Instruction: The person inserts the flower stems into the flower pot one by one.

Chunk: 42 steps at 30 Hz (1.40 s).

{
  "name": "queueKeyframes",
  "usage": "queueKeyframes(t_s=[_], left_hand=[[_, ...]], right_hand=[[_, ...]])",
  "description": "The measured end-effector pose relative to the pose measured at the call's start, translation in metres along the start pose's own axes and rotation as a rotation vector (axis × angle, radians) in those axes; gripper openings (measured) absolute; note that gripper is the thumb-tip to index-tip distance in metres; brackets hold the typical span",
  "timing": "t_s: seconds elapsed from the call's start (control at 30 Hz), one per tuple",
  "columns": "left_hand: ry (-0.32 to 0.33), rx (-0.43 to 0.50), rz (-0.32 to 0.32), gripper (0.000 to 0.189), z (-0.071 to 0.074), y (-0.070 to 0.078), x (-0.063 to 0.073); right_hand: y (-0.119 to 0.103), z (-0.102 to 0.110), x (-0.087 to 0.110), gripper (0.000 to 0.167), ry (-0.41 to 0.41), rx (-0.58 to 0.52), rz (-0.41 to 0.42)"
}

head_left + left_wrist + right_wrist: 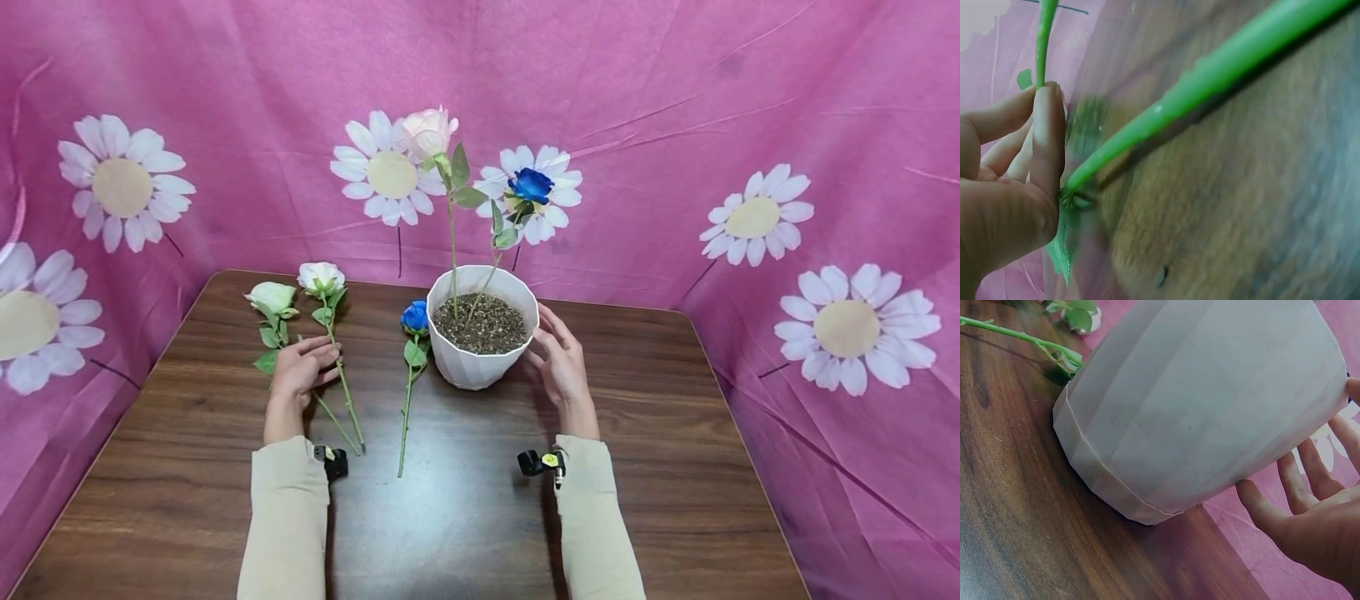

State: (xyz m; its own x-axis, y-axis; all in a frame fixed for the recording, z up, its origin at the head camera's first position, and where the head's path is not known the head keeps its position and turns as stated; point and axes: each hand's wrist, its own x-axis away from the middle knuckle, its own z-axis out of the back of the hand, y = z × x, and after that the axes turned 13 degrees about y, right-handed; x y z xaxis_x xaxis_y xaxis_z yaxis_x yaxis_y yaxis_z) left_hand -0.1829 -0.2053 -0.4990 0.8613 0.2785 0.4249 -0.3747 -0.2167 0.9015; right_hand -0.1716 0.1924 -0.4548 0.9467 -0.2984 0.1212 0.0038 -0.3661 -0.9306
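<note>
Between thumb and fingertips, my left hand (302,367) pinches the green stem (1042,44) of a white rose (321,277). Another, greenish-white rose (272,297) lies to its left, its stem passing partly hidden beneath that hand. My right hand (558,358) touches the right side of a white faceted pot (476,371) with spread fingers (1263,503). Dark soil (483,327) fills the pot. A pale pink rose (430,133) stands upright in it, and a blue rose (530,186) leans to the right. A second blue rose (414,317) lies left of the pot.
The brown wooden table (675,500) carries everything. Behind it and along both sides hangs a pink cloth (637,67) printed with large white daisies. Each wrist wears a small black camera, one on the left sleeve (288,500) and one on the right.
</note>
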Motion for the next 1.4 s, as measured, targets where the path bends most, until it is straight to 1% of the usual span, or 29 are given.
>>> queueKeyframes(t_s=[0.2,0.33,0.4,0.53,0.73,0.93,1.03,1.17,1.3,1.4], left_hand=[[-0.002,0.163,0.035,0.055,-0.006,0.003,0.002],[0.012,0.306,0.050,0.036,-0.011,0.006,0.003],[0.023,0.377,0.059,0.033,-0.015,0.008,0.004],[0.032,0.500,0.072,0.035,-0.020,0.010,0.007],[0.053,0.604,0.069,0.035,-0.029,0.016,0.011],[0.065,0.737,0.098,0.051,-0.037,0.026,0.014],[0.070,0.776,0.099,0.055,-0.041,0.031,0.016],[0.073,0.787,0.072,0.058,-0.046,0.036,0.019],[0.059,0.795,0.057,0.061,-0.051,0.039,0.023],[0.050,0.818,0.060,0.063,-0.053,0.039,0.024]], right_hand=[[0.001,0.000,0.000,0.050,0.003,0.000,0.008],[0.001,0.000,-0.001,0.050,0.001,0.003,0.013],[0.002,0.000,-0.001,0.050,-0.001,0.006,0.014],[0.001,0.000,-0.001,0.050,0.002,-0.001,0.004],[0.000,-0.002,-0.001,0.049,0.002,-0.001,0.011],[0.000,-0.002,-0.001,0.049,0.005,0.000,0.012],[0.000,-0.002,-0.001,0.049,0.004,0.002,0.013],[0.000,-0.002,0.000,0.050,0.007,0.007,0.010],[0.000,-0.001,0.001,0.049,0.009,0.007,0.011],[0.000,-0.001,0.001,0.049,0.010,0.006,0.017]])
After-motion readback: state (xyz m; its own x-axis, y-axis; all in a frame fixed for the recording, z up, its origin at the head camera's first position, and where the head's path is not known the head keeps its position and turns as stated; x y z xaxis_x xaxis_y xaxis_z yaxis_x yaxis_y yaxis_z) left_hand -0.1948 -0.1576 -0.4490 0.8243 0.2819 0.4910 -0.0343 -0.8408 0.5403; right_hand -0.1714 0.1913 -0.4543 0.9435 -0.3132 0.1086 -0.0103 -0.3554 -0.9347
